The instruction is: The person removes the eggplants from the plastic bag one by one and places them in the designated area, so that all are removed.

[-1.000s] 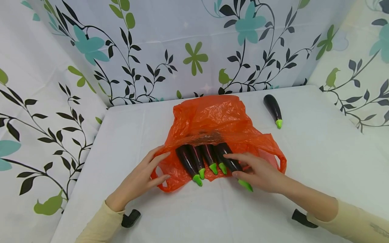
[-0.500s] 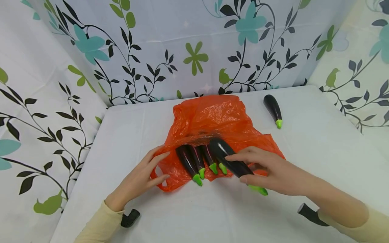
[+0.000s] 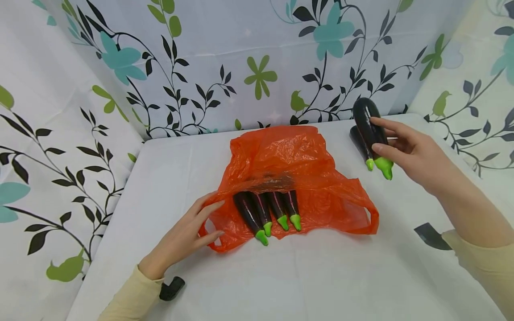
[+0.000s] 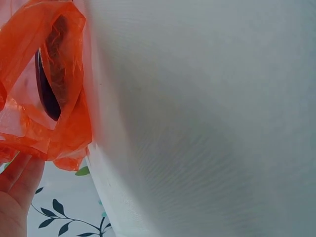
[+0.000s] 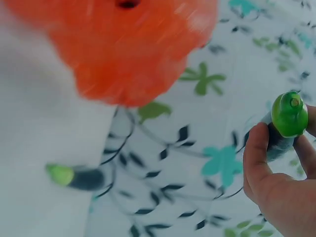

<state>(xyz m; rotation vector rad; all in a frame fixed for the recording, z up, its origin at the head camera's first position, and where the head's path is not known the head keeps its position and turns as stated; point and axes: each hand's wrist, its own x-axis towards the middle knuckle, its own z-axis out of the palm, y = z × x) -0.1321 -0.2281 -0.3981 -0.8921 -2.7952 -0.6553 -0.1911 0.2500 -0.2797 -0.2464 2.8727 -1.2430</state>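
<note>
At the back right of the head view, my right hand (image 3: 417, 154) pinches an eggplant (image 3: 367, 118), its green stem end pointing toward me. This one is in the air, overlapping a second eggplant (image 3: 358, 141) that lies on the table. An orange plastic bag (image 3: 277, 151) lies in the middle, its mouth toward me. Several eggplants (image 3: 249, 214) lie side by side in its mouth, green ends outward, their far ends hidden by the film. My left hand (image 3: 188, 236) rests at the bag's left edge, fingers extended against the film and thumb apart; in the left wrist view its fingers (image 4: 27, 180) touch the orange film.
The white table (image 3: 281, 276) stands against a leaf-and-flower patterned cloth (image 3: 225, 49) at the back and sides. A black wrist strap piece (image 3: 172, 289) shows at the left cuff, another dark piece (image 3: 433, 236) at the right cuff.
My right hand has lifted the rightmost eggplant out of the bag's mouth and carried it to the back right, over the lone eggplant. The left hand has stayed at the bag.
</note>
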